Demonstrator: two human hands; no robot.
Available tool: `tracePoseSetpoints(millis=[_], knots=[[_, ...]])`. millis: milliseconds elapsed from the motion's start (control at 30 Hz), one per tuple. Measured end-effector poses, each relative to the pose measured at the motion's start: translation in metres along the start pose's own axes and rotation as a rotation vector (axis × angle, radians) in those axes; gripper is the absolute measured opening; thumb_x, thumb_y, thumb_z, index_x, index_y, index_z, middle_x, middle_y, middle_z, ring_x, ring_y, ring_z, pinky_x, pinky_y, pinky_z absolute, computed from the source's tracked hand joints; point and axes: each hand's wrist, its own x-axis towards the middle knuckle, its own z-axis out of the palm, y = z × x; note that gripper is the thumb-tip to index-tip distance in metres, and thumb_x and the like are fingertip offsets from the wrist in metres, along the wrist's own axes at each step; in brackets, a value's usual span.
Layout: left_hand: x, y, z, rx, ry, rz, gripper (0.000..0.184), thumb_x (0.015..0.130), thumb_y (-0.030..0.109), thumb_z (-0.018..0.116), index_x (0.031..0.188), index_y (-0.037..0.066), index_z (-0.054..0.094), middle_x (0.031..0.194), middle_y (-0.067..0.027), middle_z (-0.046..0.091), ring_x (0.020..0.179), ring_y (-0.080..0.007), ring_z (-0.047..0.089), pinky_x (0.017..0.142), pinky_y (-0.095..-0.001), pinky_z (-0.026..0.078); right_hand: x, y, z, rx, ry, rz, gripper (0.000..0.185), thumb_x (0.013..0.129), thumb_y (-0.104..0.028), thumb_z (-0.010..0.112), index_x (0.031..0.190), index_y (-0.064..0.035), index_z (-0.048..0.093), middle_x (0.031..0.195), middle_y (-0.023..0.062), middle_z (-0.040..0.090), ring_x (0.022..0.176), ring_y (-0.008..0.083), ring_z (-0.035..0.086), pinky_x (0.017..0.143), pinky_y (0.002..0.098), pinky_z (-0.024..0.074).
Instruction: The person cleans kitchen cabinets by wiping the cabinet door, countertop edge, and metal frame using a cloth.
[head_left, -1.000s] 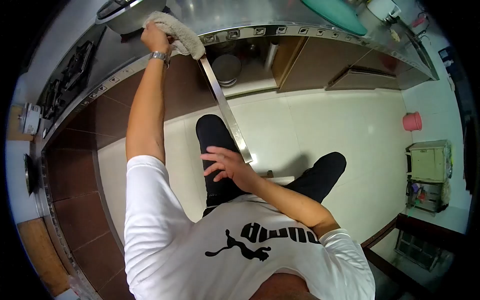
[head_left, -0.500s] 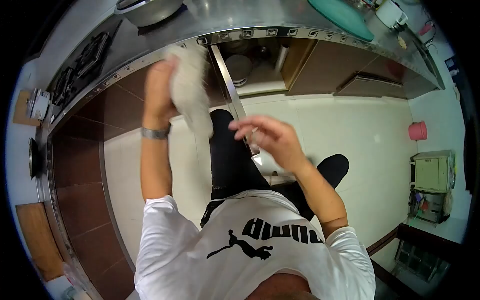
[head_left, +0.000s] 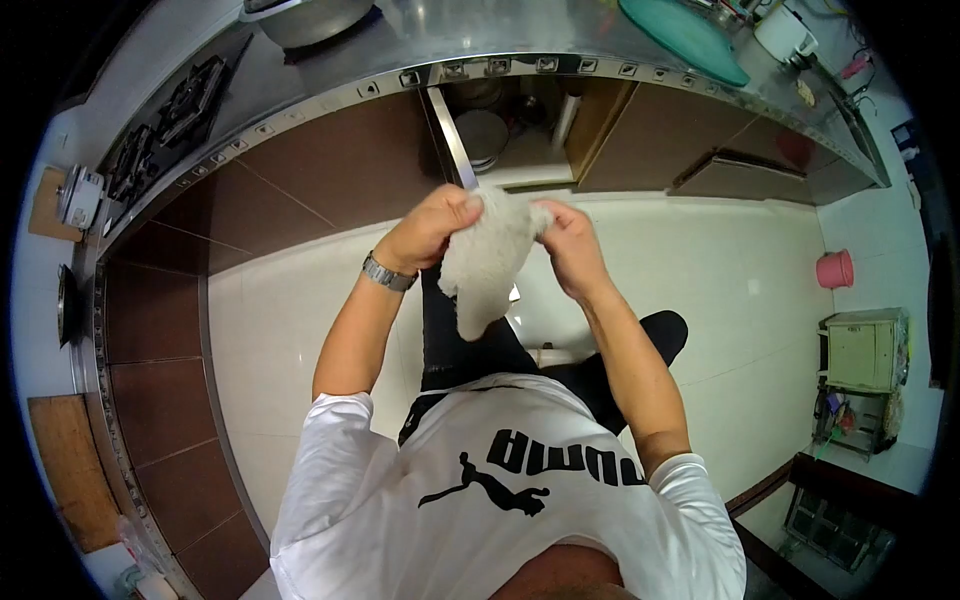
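Note:
A pale, fluffy cloth (head_left: 490,265) hangs between my two hands, above my right-of-left dark trouser leg. My left hand (head_left: 432,230), with a metal watch (head_left: 388,273) on its wrist, is closed on the cloth's upper left edge. The fingers of my right hand (head_left: 570,245) pinch its upper right corner. Behind the cloth, the metal-edged cabinet door (head_left: 452,138) stands open, its lower part mostly hidden by the cloth and my left hand.
Inside the open cabinet are round pans (head_left: 482,138). On the steel counter (head_left: 450,30) are a metal basin (head_left: 310,22), a teal board (head_left: 685,40) and a stove (head_left: 175,115). A pink bucket (head_left: 834,269) and a green cabinet (head_left: 862,352) stand at the right.
My left hand has brought the cloth down and right from the counter's edge to in front of my body. My right hand has risen and taken hold of the cloth's corner.

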Motion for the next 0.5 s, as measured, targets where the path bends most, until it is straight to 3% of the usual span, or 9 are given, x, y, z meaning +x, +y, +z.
tracePoseSetpoints(millis=[67,133,200,267,300,333,400,433,500], knots=[[0.001,-0.004,-0.001,-0.069,0.129,-0.005,0.041,0.094,0.038,0.056,0.088,-0.001,0.065,0.073,-0.0026,0.064,0.065,-0.0077,0.059,0.06,-0.0223,0.048,0.007,-0.007,-0.004,0.458,0.157,-0.02,0.011,0.089,-0.01,0.055,0.089,-0.0016,0.063,0.081,0.0002,0.063,0.075,0.009,0.057,0.07,0.0241,0.0452],[0.01,-0.019,-0.027,0.018,0.262,-0.03,0.041,0.095,0.039,0.052,0.086,0.001,0.063,0.068,-0.0032,0.061,0.06,-0.0084,0.06,0.054,-0.0206,0.049,0.014,-0.024,-0.008,0.41,0.178,-0.061,0.015,0.092,-0.015,0.054,0.084,-0.0043,0.061,0.077,-0.0008,0.06,0.07,0.0065,0.053,0.067,0.0228,0.0437],[0.01,-0.022,-0.034,0.069,0.178,-0.105,0.039,0.096,0.04,0.049,0.09,0.003,0.06,0.069,-0.0035,0.061,0.055,-0.0072,0.058,0.049,-0.0198,0.048,0.021,-0.042,-0.008,0.43,0.153,-0.101,0.017,0.093,-0.016,0.054,0.084,-0.004,0.061,0.076,-0.001,0.059,0.068,0.0056,0.052,0.065,0.022,0.043],[0.01,-0.024,-0.015,0.171,0.42,-0.073,0.04,0.097,0.042,0.047,0.098,0.003,0.057,0.072,-0.0032,0.06,0.058,-0.0069,0.059,0.052,-0.0208,0.05,0.029,-0.053,-0.006,0.395,0.167,-0.134,0.018,0.094,-0.018,0.054,0.084,-0.0036,0.061,0.076,-0.0013,0.059,0.068,0.0051,0.052,0.063,0.0217,0.0425],[0.009,-0.029,-0.014,0.214,0.423,-0.064,0.056,0.093,0.044,0.054,0.124,-0.003,0.048,0.082,-0.0056,0.061,0.067,-0.0097,0.058,0.062,-0.0242,0.049,0.032,-0.059,-0.005,0.364,0.176,-0.112,0.018,0.094,-0.018,0.055,0.084,-0.0035,0.061,0.076,-0.0012,0.059,0.068,0.0052,0.052,0.063,0.0219,0.0425],[0.008,-0.032,-0.012,0.21,0.418,-0.065,0.056,0.093,0.044,0.054,0.124,-0.003,0.048,0.082,-0.0056,0.061,0.067,-0.0097,0.058,0.062,-0.0242,0.049,0.036,-0.061,-0.004,0.333,0.186,-0.089,0.018,0.094,-0.018,0.055,0.085,-0.0033,0.061,0.076,-0.0012,0.059,0.067,0.0052,0.052,0.062,0.0221,0.0426],[0.006,-0.041,-0.002,0.622,0.425,0.222,0.055,0.088,0.033,0.066,0.124,-0.005,0.047,0.084,-0.0049,0.06,0.07,-0.0077,0.053,0.064,-0.0234,0.047,0.041,-0.06,-0.002,0.301,0.198,-0.081,0.017,0.093,-0.018,0.056,0.085,-0.0029,0.061,0.076,-0.0004,0.06,0.067,0.0058,0.053,0.061,0.0228,0.0433],[0.002,-0.028,0.013,0.682,0.43,0.054,0.053,0.081,0.019,0.073,0.122,-0.006,0.049,0.087,-0.0028,0.06,0.075,-0.0068,0.051,0.067,-0.0229,0.045,0.042,-0.062,-0.001,0.334,0.179,-0.069,0.017,0.093,-0.017,0.057,0.086,-0.0023,0.061,0.077,0.0002,0.061,0.067,0.0064,0.054,0.061,0.0232,0.0441],[0.007,-0.031,0.017,0.683,0.415,0.109,0.049,0.079,0.021,0.074,0.115,-0.005,0.052,0.079,-0.0024,0.059,0.069,-0.0067,0.049,0.062,-0.0234,0.043,0.046,-0.068,0.0,0.361,0.154,-0.058,0.017,0.093,-0.017,0.057,0.087,-0.0018,0.062,0.077,0.0009,0.061,0.067,0.007,0.055,0.062,0.0235,0.0449]])
